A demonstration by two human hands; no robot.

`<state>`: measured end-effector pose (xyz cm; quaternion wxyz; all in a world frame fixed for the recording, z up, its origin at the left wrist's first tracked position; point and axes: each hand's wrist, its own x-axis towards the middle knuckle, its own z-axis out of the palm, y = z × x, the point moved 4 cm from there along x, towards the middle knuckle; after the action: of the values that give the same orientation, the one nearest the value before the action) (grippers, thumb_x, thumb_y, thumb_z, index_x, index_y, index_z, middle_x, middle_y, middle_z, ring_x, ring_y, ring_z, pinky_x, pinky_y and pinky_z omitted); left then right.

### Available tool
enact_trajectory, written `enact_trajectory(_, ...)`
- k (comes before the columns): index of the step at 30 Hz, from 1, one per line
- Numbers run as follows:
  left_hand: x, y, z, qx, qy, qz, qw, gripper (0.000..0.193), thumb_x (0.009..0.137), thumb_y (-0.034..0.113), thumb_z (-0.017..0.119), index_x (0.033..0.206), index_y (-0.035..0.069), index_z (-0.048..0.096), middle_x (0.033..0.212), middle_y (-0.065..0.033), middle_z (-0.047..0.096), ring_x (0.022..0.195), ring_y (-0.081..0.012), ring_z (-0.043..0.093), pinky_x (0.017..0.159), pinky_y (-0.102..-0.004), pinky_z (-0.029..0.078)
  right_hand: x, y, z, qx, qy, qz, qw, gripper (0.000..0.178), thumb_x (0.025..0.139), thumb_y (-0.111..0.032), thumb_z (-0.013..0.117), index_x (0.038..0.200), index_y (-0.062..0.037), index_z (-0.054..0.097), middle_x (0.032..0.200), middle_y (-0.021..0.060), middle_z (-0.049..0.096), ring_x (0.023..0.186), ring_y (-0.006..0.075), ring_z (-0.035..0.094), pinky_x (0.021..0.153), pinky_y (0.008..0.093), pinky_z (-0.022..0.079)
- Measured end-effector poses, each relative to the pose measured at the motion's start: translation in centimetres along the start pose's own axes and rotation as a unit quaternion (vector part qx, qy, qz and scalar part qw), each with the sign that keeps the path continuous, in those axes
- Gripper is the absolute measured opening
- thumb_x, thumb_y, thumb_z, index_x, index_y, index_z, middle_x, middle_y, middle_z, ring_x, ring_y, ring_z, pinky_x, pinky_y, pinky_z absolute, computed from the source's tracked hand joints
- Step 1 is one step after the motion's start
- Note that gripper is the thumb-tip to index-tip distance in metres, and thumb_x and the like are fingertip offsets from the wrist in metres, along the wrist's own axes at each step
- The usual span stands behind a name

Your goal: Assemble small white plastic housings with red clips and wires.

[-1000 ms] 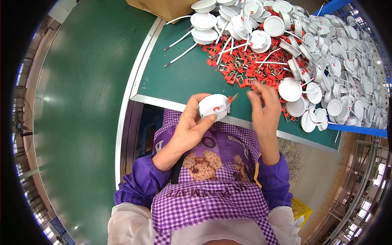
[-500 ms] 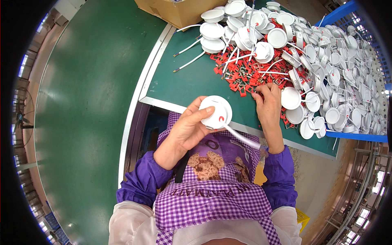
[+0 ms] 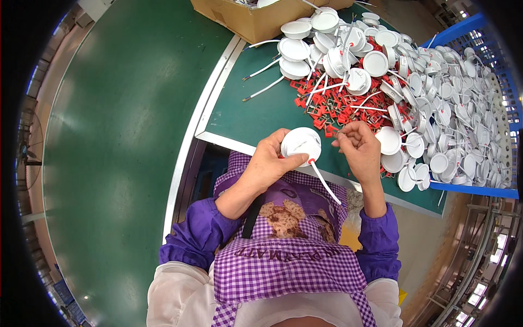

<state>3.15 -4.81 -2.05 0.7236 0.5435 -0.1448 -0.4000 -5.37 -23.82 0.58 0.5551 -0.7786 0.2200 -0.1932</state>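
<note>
My left hand is closed around a white round downlight, thumb on its upper face and fingers underneath. From a red spot on the light's near edge, a white cable hangs down toward the apron. To the right, my right hand has its thumb and fingers pinched together on a small clip, mostly hidden by the fingertips. Just beyond that hand lies a heap of small red clips with metal wires on the green table.
White downlights with cables pile up behind the clips. More fill a blue plastic crate at the right. A cardboard box stands at the back, and a wide green surface with a pale metal edge runs along the left.
My right hand has drawn back from the red clip heap toward the light, fingers now pinched. The downlight has turned in my left hand, swinging its cable nearer to straight down.
</note>
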Motion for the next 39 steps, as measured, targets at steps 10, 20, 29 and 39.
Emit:
enact_trajectory(10, 1.4, 0.3, -0.6, 0.071, 0.032, 0.065, 0.995, 0.031, 0.083, 0.007, 0.074, 0.108, 0.0, 0.059, 0.094, -0.0032, 0.066, 0.083, -0.0074, 0.061, 0.074, -0.0227, 0.05, -1.5, -1.3, 2.7, 0.014, -0.011, 0.097, 0.995, 0.019, 0.088, 0.001, 0.065, 0.106, 0.0068, 0.063, 0.094, 0.0126, 0.07, 0.081, 0.0155, 0.07, 0.071, 0.0249, 0.057)
enact_trajectory(20, 3.2, 0.8, -0.3, 0.103, 0.014, 0.095, 0.99, 0.03, 0.081, 0.01, 0.073, 0.105, 0.0, 0.059, 0.087, -0.0097, 0.067, 0.077, -0.0132, 0.064, 0.069, -0.0294, 0.052, -2.0, -0.8, 2.0, 0.074, 0.05, 0.189, 0.978, 0.014, 0.093, -0.002, 0.059, 0.105, 0.0066, 0.058, 0.091, 0.0115, 0.068, 0.079, 0.0151, 0.068, 0.071, 0.0248, 0.056)
enact_trajectory(29, 3.8, 0.4, 0.3, 0.117, -0.013, 0.033, 0.992, 0.031, 0.082, 0.01, 0.074, 0.107, 0.0, 0.058, 0.092, -0.0051, 0.065, 0.082, -0.0094, 0.06, 0.072, -0.0261, 0.05, -2.2, -0.4, 1.7, 0.044, 0.07, 0.165, 0.983, 0.016, 0.094, -0.002, 0.057, 0.108, 0.0056, 0.059, 0.089, 0.0108, 0.067, 0.077, 0.0153, 0.068, 0.067, 0.0247, 0.055)
enact_trajectory(39, 2.7, 0.2, 1.4, 0.175, 0.013, 0.073, 0.982, 0.03, 0.084, 0.01, 0.073, 0.109, 0.002, 0.059, 0.087, -0.0048, 0.065, 0.077, -0.0088, 0.06, 0.067, -0.0255, 0.049, -2.9, -3.4, 2.5, -0.161, 0.036, -0.011, 0.986, 0.015, 0.09, 0.002, 0.059, 0.104, 0.0051, 0.066, 0.085, 0.0096, 0.068, 0.076, 0.0131, 0.068, 0.068, 0.0248, 0.054)
